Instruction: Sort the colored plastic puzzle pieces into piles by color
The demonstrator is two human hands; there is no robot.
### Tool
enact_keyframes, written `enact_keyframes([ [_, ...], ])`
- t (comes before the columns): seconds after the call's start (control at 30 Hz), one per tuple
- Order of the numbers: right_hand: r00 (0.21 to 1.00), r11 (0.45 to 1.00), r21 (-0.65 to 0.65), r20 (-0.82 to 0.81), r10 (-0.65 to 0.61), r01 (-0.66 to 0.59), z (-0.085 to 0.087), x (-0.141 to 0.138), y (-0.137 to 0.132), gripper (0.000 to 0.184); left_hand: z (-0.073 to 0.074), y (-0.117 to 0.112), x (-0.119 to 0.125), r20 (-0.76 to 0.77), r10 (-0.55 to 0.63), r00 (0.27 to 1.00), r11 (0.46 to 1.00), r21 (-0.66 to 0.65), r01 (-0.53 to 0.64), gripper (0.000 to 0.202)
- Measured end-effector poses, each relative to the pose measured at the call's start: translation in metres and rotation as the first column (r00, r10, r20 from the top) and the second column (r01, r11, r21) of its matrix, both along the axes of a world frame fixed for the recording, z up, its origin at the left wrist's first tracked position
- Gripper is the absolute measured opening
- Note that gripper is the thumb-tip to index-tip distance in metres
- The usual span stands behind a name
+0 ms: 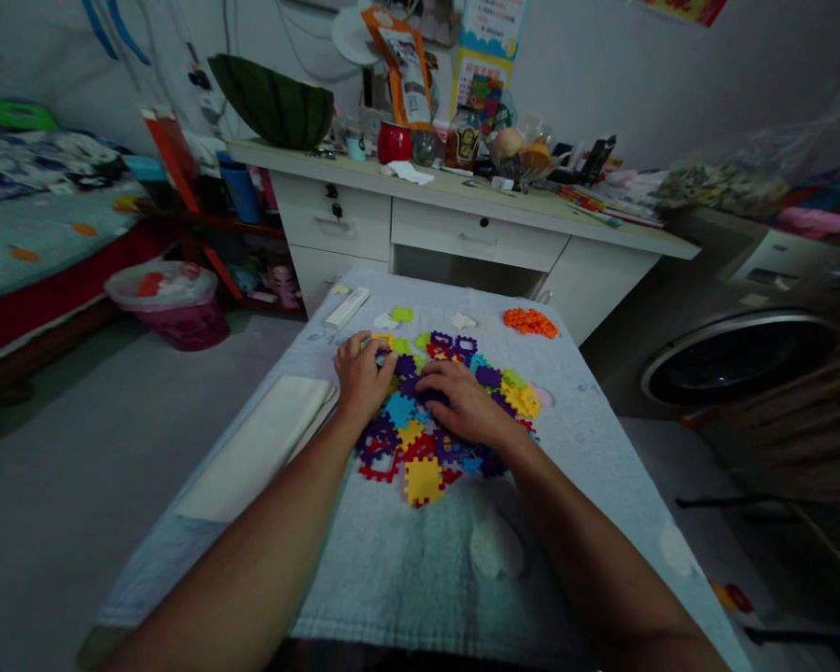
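Note:
A pile of flat, notched plastic building pieces [400, 409] in purple, red, yellow, blue and green lies on a cloth-covered table [574, 523]. My left hand [362, 378] rests at the pile's left edge, its thumb apart from the bent fingers, beside a few yellow and purple pieces. Over the middle of the pile lies my right hand [466, 403], fingers stretched leftward across purple pieces and partly hiding them. Neither hand shows a piece lifted in it. Nearest me is a yellow square piece [424, 480]. A green piece [402, 315] lies apart at the back.
An orange cluster of small pieces [530, 322] sits at the table's back right. A white remote-like object [348, 308] and a folded white cloth [259, 448] lie on the left. Beyond stands a cluttered desk [476, 245], with a washing machine [728, 317] on the right.

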State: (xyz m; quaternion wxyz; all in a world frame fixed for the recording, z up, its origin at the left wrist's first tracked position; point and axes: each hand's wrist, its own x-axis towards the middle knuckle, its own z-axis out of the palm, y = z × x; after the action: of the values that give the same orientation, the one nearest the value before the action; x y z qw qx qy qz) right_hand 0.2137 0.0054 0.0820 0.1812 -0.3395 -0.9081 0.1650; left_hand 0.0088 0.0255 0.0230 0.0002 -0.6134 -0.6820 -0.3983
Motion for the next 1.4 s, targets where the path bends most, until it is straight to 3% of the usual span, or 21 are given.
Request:
enact_keyframes([
  [0.13,0.982,0.994,0.092,0.183,0.042,-0.060,-0.006,-0.023,-0.025,0.034,0.001,0.000,-0.003,0.022,-0.041,0.999,0.999,0.011,0.041,0.027],
  [0.3,0.962,0.993,0.082,0.266,0.066,-0.091,-0.017,-0.035,-0.033,0.041,0.005,-0.002,-0.005,0.067,-0.060,0.996,0.998,0.040,0.057,0.025],
  [0.5,0.968,0.989,0.150,0.248,-0.033,-0.005,-0.017,-0.040,-0.035,0.034,0.008,-0.001,-0.006,0.106,-0.085,0.991,0.994,0.077,0.077,0.024],
  [0.63,0.974,0.987,0.140,0.220,0.051,-0.084,-0.018,-0.045,-0.039,0.043,0.004,0.003,-0.010,0.151,-0.125,0.981,0.981,0.164,0.100,0.020],
  [0.8,0.964,0.977,0.150,0.241,0.112,-0.151,-0.022,-0.043,-0.035,0.024,-0.002,0.008,-0.015,0.214,-0.142,0.966,0.977,0.185,0.103,0.018],
  [1.0,0.954,0.961,0.144,0.225,0.199,-0.235,-0.021,-0.041,-0.036,0.029,-0.001,0.007,-0.014,0.216,-0.148,0.965,0.979,0.172,0.112,0.019],
  [1.17,0.949,0.953,0.150,0.221,0.227,-0.263,-0.026,-0.041,-0.036,0.017,-0.001,0.007,-0.013,0.233,-0.158,0.959,0.976,0.184,0.116,0.019],
  [1.4,0.984,0.982,0.060,0.039,0.175,-0.177,-0.007,-0.010,-0.012,0.013,-0.001,0.006,-0.013,0.215,-0.149,0.965,0.978,0.178,0.111,0.016],
])
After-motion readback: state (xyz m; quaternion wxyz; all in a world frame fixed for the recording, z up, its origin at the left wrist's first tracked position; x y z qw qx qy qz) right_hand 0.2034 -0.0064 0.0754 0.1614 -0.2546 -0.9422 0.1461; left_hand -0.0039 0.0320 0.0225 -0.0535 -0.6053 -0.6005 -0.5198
